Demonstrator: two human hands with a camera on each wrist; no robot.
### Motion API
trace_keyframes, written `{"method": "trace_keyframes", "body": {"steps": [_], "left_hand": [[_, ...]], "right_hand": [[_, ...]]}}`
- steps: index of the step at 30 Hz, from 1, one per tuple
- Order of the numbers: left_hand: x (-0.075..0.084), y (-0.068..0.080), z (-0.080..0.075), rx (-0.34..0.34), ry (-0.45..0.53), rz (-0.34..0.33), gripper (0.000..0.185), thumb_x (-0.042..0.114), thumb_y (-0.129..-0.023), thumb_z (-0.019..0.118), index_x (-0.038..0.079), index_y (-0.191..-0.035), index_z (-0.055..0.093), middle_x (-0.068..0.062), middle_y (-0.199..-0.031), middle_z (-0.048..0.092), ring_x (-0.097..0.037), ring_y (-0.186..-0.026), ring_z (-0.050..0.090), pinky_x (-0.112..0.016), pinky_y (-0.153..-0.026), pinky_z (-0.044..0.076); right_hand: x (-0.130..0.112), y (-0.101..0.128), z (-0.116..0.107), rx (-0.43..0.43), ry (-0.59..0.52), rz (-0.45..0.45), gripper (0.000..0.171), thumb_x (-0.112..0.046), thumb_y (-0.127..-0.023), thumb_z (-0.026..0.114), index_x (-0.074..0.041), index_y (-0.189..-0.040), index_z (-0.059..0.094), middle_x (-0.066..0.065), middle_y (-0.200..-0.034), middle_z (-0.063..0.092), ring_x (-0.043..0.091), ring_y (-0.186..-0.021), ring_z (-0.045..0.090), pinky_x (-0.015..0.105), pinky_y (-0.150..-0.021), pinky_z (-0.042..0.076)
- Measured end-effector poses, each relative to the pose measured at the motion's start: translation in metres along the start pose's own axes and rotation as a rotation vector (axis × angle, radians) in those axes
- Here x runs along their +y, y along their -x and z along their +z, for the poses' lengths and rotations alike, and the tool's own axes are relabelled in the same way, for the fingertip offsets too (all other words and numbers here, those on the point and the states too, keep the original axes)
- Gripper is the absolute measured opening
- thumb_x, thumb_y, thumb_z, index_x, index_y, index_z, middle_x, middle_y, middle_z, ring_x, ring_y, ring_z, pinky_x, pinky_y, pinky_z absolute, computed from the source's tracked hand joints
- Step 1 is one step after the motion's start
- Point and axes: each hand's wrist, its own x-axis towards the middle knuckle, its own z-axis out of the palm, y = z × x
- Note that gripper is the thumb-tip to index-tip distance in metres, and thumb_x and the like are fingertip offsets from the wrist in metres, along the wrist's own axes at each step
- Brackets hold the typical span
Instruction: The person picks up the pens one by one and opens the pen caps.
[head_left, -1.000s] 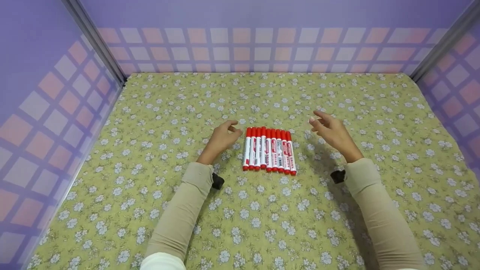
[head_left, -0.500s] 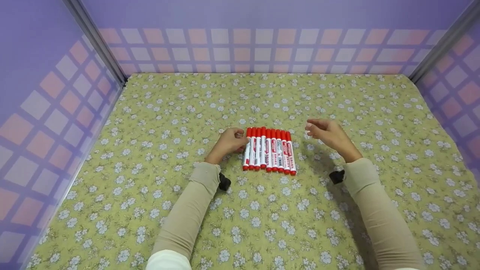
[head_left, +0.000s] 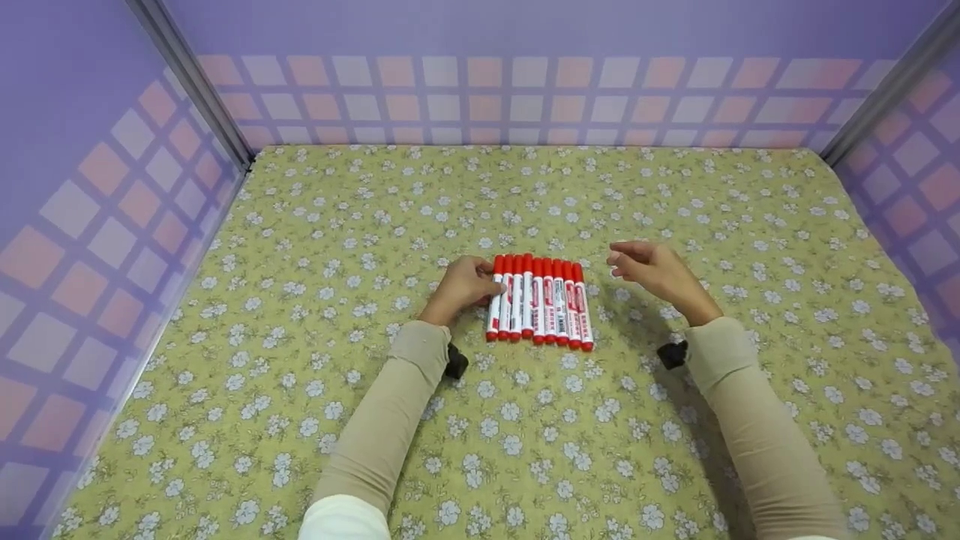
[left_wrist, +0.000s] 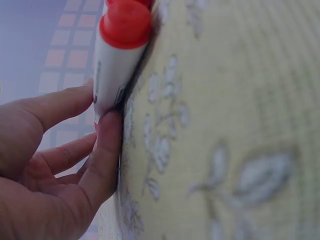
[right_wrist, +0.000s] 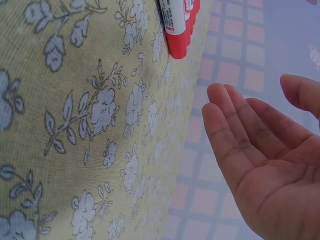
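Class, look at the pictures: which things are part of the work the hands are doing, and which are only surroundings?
In the work:
row of red markers
leftmost marker, touched by the left hand
right hand, open beside the row, touching nothing

Only surroundings:
floral cloth
purple checked walls

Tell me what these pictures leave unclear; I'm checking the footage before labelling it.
- Print on the markers: too small in the head view.
- Left hand fingertips at the end marker: hidden by the hand in the head view; blurred in the left wrist view.
- Right hand: thumb cut off by the right wrist view's edge.
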Motion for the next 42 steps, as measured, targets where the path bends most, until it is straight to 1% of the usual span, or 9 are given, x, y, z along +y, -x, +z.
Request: {"method": "trace_keyframes", "body": {"steps": [5, 13, 16, 22, 25, 30, 34, 36, 42], "left_hand": [[0.003, 0.000, 0.001, -0.002, -0.024, -0.004, 0.047, 0.008, -0.087, 0.069, -0.003, -0.130, 0.053, -0.017, -0.111, 0.064, -0.022, -0.092, 0.065, -0.029, -0.072, 0.055], [0.006, -0.002, 0.000, -0.018, -0.027, -0.048, 0.046, 0.007, -0.087, 0.066, -0.003, -0.131, 0.053, -0.016, -0.114, 0.063, -0.024, -0.095, 0.065, -0.030, -0.074, 0.055], [0.007, -0.002, -0.002, -0.012, -0.058, -0.049, 0.045, 0.008, -0.087, 0.067, -0.001, -0.129, 0.055, -0.015, -0.114, 0.063, -0.022, -0.095, 0.064, -0.029, -0.073, 0.054], [0.007, -0.001, -0.003, -0.025, -0.024, -0.039, 0.037, 0.005, -0.087, 0.064, -0.003, -0.123, 0.061, -0.017, -0.112, 0.066, -0.022, -0.090, 0.067, -0.028, -0.070, 0.054], [0.006, -0.002, -0.004, -0.025, -0.026, -0.044, 0.036, 0.005, -0.087, 0.064, -0.003, -0.122, 0.062, -0.017, -0.115, 0.066, -0.023, -0.093, 0.068, -0.029, -0.073, 0.056], [0.005, -0.004, -0.006, -0.027, -0.013, -0.087, 0.039, 0.005, -0.087, 0.066, -0.004, -0.124, 0.060, -0.019, -0.123, 0.061, -0.027, -0.103, 0.066, -0.034, -0.082, 0.056], [0.006, -0.002, -0.007, -0.023, -0.018, -0.097, 0.033, 0.006, -0.086, 0.067, -0.003, -0.118, 0.062, -0.018, -0.119, 0.062, -0.026, -0.098, 0.067, -0.033, -0.078, 0.056], [0.007, -0.001, -0.008, -0.018, -0.046, -0.094, 0.030, 0.008, -0.087, 0.067, -0.002, -0.114, 0.064, -0.017, -0.116, 0.064, -0.024, -0.093, 0.067, -0.031, -0.076, 0.056], [0.011, 0.003, -0.012, -0.009, -0.104, -0.073, 0.028, 0.012, -0.087, 0.067, 0.001, -0.113, 0.067, -0.013, -0.113, 0.065, -0.019, -0.088, 0.064, -0.031, -0.075, 0.053]], "right_hand": [[0.001, 0.000, 0.001, -0.015, 0.000, 0.008, 0.052, -0.032, -0.101, 0.047, 0.000, -0.142, 0.043, 0.023, -0.134, 0.054, 0.035, -0.117, 0.058, 0.047, -0.101, 0.045], [0.001, 0.001, 0.001, -0.026, 0.002, 0.008, 0.052, -0.031, -0.101, 0.048, 0.000, -0.143, 0.043, 0.022, -0.135, 0.054, 0.035, -0.117, 0.058, 0.047, -0.102, 0.044], [0.001, 0.001, 0.000, -0.032, -0.006, 0.005, 0.051, -0.029, -0.101, 0.047, 0.000, -0.143, 0.042, 0.023, -0.135, 0.054, 0.035, -0.117, 0.057, 0.048, -0.102, 0.044], [0.002, 0.001, 0.000, -0.043, -0.006, -0.012, 0.050, -0.026, -0.102, 0.047, 0.001, -0.144, 0.040, 0.024, -0.135, 0.054, 0.037, -0.117, 0.057, 0.048, -0.101, 0.044], [0.003, 0.001, 0.000, -0.045, 0.002, -0.023, 0.051, -0.027, -0.102, 0.047, 0.001, -0.144, 0.041, 0.024, -0.134, 0.054, 0.037, -0.116, 0.057, 0.048, -0.101, 0.045], [0.002, 0.002, -0.001, -0.052, 0.009, -0.038, 0.051, -0.028, -0.101, 0.047, 0.001, -0.143, 0.042, 0.023, -0.133, 0.055, 0.037, -0.116, 0.057, 0.049, -0.101, 0.044], [0.002, 0.003, -0.001, -0.056, 0.014, -0.041, 0.050, -0.028, -0.101, 0.048, 0.000, -0.143, 0.042, 0.023, -0.133, 0.055, 0.038, -0.116, 0.057, 0.049, -0.101, 0.044], [0.001, 0.003, -0.001, -0.056, 0.018, -0.038, 0.050, -0.028, -0.101, 0.048, 0.000, -0.143, 0.043, 0.023, -0.133, 0.055, 0.038, -0.116, 0.057, 0.049, -0.101, 0.044], [-0.002, 0.006, -0.002, -0.055, 0.026, -0.033, 0.049, -0.027, -0.102, 0.047, -0.003, -0.144, 0.043, 0.022, -0.134, 0.055, 0.037, -0.116, 0.057, 0.049, -0.101, 0.044]]}}
